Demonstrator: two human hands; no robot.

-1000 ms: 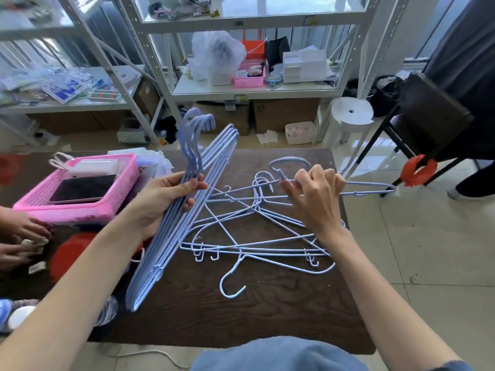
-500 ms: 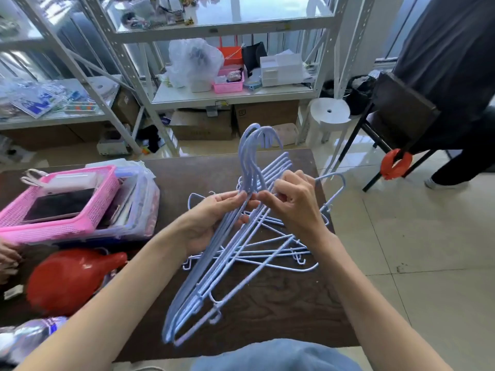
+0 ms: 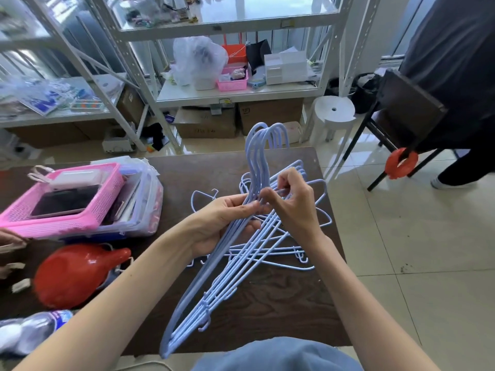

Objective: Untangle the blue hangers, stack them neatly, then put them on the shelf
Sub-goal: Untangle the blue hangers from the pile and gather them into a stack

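My left hand (image 3: 225,223) grips a stack of several light blue wire hangers (image 3: 214,285) just below their hooks, holding it tilted over the dark wooden table (image 3: 281,295). The hooks (image 3: 263,140) point up and away from me. My right hand (image 3: 292,204) pinches a hanger against the stack near the necks. A few loose blue hangers (image 3: 281,253) lie tangled on the table beneath both hands. A white metal shelf (image 3: 235,95) stands behind the table.
A pink basket (image 3: 67,223) rests on a clear box at the table's left, with a red bag (image 3: 75,274) and a water bottle (image 3: 34,328) in front of it. Another person's hands show at the left edge. A white stool (image 3: 333,113) and a dark chair (image 3: 407,116) stand right.
My right hand lifted a hanger off the loose pile and brought it to the stack in my left hand. The stack moved right toward the table's middle, and my view shifted left.
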